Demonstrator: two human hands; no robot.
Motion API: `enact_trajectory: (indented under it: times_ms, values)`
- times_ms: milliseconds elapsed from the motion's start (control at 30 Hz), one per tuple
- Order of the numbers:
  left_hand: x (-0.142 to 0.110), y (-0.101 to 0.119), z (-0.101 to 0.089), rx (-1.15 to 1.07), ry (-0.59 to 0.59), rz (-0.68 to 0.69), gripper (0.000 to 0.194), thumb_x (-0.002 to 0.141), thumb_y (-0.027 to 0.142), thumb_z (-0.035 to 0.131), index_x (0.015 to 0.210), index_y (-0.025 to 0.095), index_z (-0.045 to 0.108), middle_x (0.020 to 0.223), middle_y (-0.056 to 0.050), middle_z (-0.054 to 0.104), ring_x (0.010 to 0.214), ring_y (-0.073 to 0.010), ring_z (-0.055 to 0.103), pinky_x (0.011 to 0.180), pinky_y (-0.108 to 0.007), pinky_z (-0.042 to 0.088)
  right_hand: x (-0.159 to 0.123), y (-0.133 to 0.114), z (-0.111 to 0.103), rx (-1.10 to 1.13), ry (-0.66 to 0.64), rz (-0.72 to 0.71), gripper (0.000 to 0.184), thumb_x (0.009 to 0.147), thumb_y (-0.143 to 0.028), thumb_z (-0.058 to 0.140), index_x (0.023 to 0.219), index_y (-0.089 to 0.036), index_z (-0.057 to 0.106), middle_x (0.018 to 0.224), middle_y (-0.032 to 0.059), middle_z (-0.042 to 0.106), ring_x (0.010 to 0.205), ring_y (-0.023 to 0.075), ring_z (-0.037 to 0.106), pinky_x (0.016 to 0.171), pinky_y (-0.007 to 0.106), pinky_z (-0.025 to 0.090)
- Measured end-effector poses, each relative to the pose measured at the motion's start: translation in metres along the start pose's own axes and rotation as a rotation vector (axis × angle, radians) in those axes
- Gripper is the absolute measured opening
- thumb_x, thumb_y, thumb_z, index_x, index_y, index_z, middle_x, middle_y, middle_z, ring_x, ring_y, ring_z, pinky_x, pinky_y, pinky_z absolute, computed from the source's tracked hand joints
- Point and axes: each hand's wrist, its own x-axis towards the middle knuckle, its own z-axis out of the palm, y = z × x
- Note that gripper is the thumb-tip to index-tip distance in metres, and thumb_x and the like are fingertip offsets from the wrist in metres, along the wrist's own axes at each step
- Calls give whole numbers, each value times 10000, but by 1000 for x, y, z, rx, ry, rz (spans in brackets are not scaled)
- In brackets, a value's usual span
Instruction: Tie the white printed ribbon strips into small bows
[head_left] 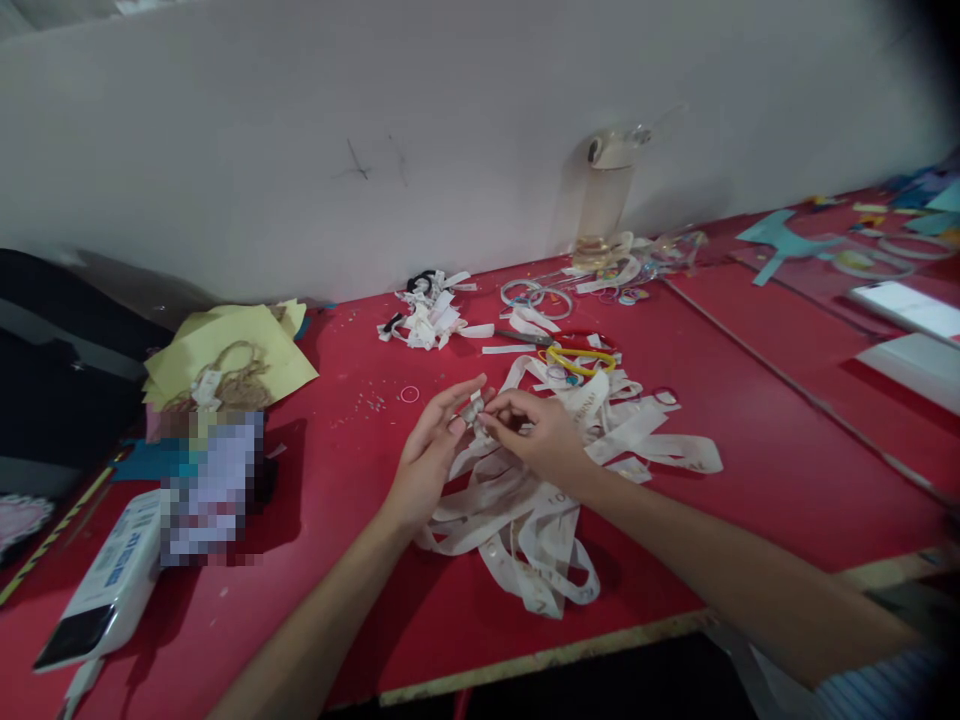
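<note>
My left hand (431, 450) and my right hand (540, 435) meet over the table, both closed with fingertips pinching. Between them is a small bunched piece of white ribbon (474, 408), partly covered by the fingers. Beneath and around my right hand spreads a loose pile of white printed ribbon (517, 540), with lettering on some strips. Just beyond the hands lie scissors (574, 358) with yellow and red handles. Farther back sits a heap of short white and black ribbon pieces (431, 318). A small pink elastic band (409, 394) rests left of my hands.
On the red table (765, 450), a white power bank (112, 580) with a cable lies at left, near yellow paper (240, 345) with twine. A clear bottle (604, 200) stands against the wall. Rings and scraps lie by it; a phone (911, 308) is at right.
</note>
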Motion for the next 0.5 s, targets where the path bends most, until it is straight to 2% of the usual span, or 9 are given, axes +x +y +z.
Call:
enact_trajectory:
  times_ms: [200, 333, 400, 500]
  values:
    - [0, 1, 2, -32, -5, -44, 312, 907, 271, 477, 1206, 241, 561, 1457, -77, 413, 1303, -255, 423, 1051, -407, 378, 0, -1, -1, -14, 29, 6, 37, 795, -219, 582, 794, -188, 601, 597, -45, 512, 548, 92, 468, 541, 208, 372]
    - [0, 2, 3, -54, -31, -35, 313, 909, 273, 475, 1205, 235, 567, 1449, -89, 421, 1309, -268, 418, 1069, -441, 356, 6, 5, -5, 11, 126, 51, 67, 799, -243, 592, 769, -186, 578, 573, -54, 476, 522, 84, 433, 504, 207, 334]
    - [0, 2, 1, -7, -34, -11, 312, 899, 262, 500, 1201, 235, 571, 1418, -90, 460, 1291, -263, 443, 1078, -446, 346, 9, 10, -8, 47, 170, 82, 111, 816, -286, 589, 773, -184, 577, 562, -55, 465, 498, 82, 425, 478, 210, 318]
    - [1, -1, -6, 194, 34, 20, 303, 868, 222, 562, 1170, 230, 587, 1270, -86, 580, 1204, -229, 525, 1066, -410, 361, 12, 13, -9, 123, 185, 106, 170, 837, -346, 583, 784, -184, 577, 555, -58, 457, 461, 74, 414, 450, 211, 307]
